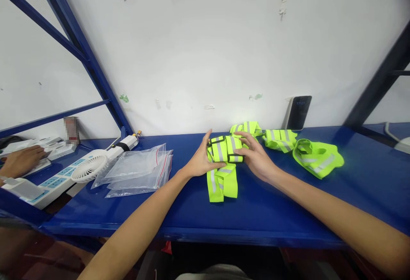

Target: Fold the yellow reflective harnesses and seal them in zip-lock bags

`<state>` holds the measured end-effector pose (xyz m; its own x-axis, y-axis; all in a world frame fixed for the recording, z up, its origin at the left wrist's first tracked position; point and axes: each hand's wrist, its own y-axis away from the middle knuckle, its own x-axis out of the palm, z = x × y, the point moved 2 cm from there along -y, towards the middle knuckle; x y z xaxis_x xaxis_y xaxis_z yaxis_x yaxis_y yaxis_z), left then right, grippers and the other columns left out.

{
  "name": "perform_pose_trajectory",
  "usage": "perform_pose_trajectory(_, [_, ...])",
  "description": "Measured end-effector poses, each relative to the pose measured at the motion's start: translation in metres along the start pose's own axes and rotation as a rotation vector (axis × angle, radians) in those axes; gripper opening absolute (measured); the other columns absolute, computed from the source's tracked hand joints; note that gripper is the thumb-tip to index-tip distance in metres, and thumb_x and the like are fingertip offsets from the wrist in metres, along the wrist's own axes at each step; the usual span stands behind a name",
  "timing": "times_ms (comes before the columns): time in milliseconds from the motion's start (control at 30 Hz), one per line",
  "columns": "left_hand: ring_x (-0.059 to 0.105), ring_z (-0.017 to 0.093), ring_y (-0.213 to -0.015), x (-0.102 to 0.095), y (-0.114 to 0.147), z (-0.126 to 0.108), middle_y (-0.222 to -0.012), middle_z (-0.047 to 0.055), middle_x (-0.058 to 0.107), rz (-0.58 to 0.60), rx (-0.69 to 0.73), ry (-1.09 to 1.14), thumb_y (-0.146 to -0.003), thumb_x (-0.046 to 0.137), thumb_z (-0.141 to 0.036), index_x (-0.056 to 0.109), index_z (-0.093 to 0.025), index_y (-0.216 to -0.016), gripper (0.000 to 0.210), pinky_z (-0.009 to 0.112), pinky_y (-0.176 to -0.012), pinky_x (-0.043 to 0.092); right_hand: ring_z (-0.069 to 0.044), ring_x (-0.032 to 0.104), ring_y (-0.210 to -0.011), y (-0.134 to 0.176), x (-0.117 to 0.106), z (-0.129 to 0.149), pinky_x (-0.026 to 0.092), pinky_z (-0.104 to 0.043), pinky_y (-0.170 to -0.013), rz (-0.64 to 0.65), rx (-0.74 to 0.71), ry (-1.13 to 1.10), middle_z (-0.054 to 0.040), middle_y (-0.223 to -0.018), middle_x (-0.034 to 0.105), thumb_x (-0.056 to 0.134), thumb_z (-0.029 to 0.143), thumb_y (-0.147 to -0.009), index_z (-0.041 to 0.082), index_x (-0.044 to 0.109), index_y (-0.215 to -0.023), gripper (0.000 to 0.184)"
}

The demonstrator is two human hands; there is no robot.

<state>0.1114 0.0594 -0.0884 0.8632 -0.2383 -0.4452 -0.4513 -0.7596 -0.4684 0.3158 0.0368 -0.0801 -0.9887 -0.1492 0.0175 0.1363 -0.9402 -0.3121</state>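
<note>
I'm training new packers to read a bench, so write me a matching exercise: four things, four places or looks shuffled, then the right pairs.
Things
1. Clear bags
2. Fan
3. Phone
4. Yellow-green bundle

Places or looks
A. Standing near the wall, dark face showing
B. Between the left hand and the right hand
C. White, with a round slatted head
D. Overlapping on the blue table, with red lines along their edges

Right pairs: 1-D, 2-C, 3-A, 4-B
</note>
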Motion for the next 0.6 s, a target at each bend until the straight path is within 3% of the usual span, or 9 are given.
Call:
perform_pose_trajectory(67, [0.038, 0.033, -0.138, -0.001, 0.001, -0.006, -0.149, 0.018, 0.034, -0.056, 0.097, -0.18, -0.065, 0.084, -0.04, 0.016, -0.024, -0.154, 0.113, 0.049, -0.113, 0.032, -0.019, 0.062, -0.092, 0.0, 0.001, 0.001, 0.052, -0.029, -0.069, 0.011, 0.102, -0.123, -0.0015, -0.118, 0.059, 0.07, 0.026, -0.071, 0.03, 0.062, -0.108, 0.038])
perform_pose_trajectory(167, [0.044, 0.029, -0.131, 0.002, 0.002, -0.016, -0.14, 0.015, 0.045, -0.022, 0.21, -0.33, -0.074, 0.076, -0.038, 0.049, -0.021, -0.136, 0.07, 0.043, -0.111, 0.035, -0.021, 0.063, -0.087, 0.001, 0.003, -0.001, 0.052, -0.03, -0.066, 0.039, 0.197, -0.195, -0.0026, -0.104, 0.065, 0.068, 0.037, -0.076, 0.025, 0.066, -0.097, 0.024])
perform_pose_trajectory(267, [0.057, 0.024, -0.104, 0.002, 0.001, -0.019, -0.107, 0.01, 0.061, -0.11, 0.11, -0.346, -0.082, 0.065, -0.044, 0.067, -0.017, -0.099, 0.031, 0.039, -0.096, 0.044, -0.028, 0.063, -0.103, 0.002, 0.004, -0.004, 0.053, -0.039, -0.081, 0.098, 0.155, -0.137, -0.0067, -0.11, 0.068, 0.053, 0.053, -0.086, 0.022, 0.067, -0.105, 0.039])
perform_pose_trajectory(333, [0.058, 0.021, -0.082, 0.002, -0.001, -0.014, -0.084, 0.006, 0.062, -0.173, -0.063, -0.223, -0.084, 0.06, -0.05, 0.067, -0.015, -0.08, 0.036, 0.035, -0.08, 0.047, -0.031, 0.058, -0.116, 0.003, 0.002, -0.004, 0.049, -0.043, -0.095, 0.156, 0.057, 0.04, -0.0074, -0.124, 0.065, 0.054, 0.055, -0.087, 0.023, 0.063, -0.12, 0.046])
perform_pose_trajectory(400, [0.055, 0.017, -0.067, 0.003, -0.003, -0.007, -0.071, 0.004, 0.061, -0.163, -0.253, 0.05, -0.083, 0.059, -0.057, 0.066, -0.013, -0.072, 0.045, 0.031, -0.068, 0.045, -0.033, 0.056, -0.12, 0.005, -0.001, -0.003, 0.045, -0.047, -0.101, 0.233, -0.052, 0.301, -0.0092, -0.132, 0.061, 0.06, 0.052, -0.086, 0.023, 0.053, -0.135, 0.057])
perform_pose_trajectory(500, [0.06, 0.017, -0.067, 0.005, -0.005, -0.003, -0.074, 0.006, 0.069, -0.134, -0.408, 0.512, -0.078, 0.065, -0.057, 0.072, -0.011, -0.08, 0.046, 0.029, -0.069, 0.046, -0.034, 0.063, -0.105, 0.007, -0.005, -0.001, 0.049, -0.051, -0.093, 0.317, -0.172, 0.633, -0.0136, -0.128, 0.062, 0.064, 0.049, -0.084, 0.024, 0.027, -0.154, 0.082])
perform_pose_trajectory(600, [0.064, 0.018, -0.073, 0.006, -0.005, -0.005, -0.082, 0.007, 0.073, -0.135, -0.464, 0.72, -0.072, 0.072, -0.052, 0.074, -0.012, -0.088, 0.043, 0.028, -0.073, 0.047, -0.032, 0.063, -0.104, 0.006, -0.009, 0.004, 0.053, -0.049, -0.087, 0.25, -0.337, 0.758, -0.0158, -0.141, 0.05, 0.067, 0.041, -0.083, 0.029, 0.012, -0.157, 0.094])
